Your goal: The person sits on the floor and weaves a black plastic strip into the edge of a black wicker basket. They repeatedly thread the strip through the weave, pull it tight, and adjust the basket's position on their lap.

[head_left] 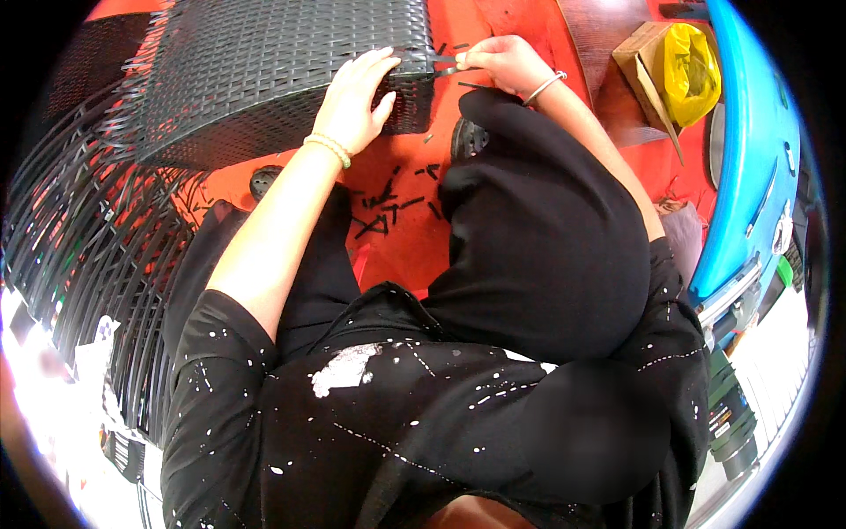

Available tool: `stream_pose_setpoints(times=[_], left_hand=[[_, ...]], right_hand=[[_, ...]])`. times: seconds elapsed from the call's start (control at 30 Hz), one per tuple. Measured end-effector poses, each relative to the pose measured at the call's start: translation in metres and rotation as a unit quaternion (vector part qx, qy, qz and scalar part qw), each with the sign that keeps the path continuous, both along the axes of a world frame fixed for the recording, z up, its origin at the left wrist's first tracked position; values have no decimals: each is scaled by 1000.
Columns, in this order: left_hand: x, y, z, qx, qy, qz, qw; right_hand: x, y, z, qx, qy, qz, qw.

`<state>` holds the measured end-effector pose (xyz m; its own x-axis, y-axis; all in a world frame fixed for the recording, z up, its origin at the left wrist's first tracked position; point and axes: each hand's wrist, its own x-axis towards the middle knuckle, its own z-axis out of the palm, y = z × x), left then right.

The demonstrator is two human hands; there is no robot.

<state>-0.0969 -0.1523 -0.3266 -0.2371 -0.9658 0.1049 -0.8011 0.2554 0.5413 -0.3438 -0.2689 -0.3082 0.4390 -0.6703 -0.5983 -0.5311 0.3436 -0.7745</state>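
A dark woven wicker piece [273, 75], box-like with a bent edge, lies in front of me at the upper left. My left hand [357, 101] rests on its near right edge, fingers stretched out over the weave and thumb apart. Just off the right side of the weave, my right hand [507, 62] pinches a flat dark plastic strip [445, 60] that runs out from the corner. How the strip enters the weave is partly hidden by the left fingertips.
Long loose strips [88, 238] fan out from the wicker at the left. Short strip offcuts [383, 212] litter the red floor [397, 251] between my feet. At right stand a cardboard box [648, 75] with a yellow plastic bag [692, 75] and a large blue object [749, 115].
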Motion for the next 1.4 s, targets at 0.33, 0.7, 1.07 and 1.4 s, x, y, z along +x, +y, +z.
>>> stream_pose_setpoints(times=[0.33,0.7,1.07,1.4], left_hand=[[-1,0,1,16,-4,-1,1000],[-1,0,2,11,1,-1,1000],[28,1,4,-78,2,88,993],[57,37,-2,-26,-117,104,987]], right_hand=[[32,3,-19,-34,19,36,999],[43,3,-13,-9,1,65,998],[34,-16,-32,-52,-11,181,982],[27,-12,-18,-71,7,185,980]])
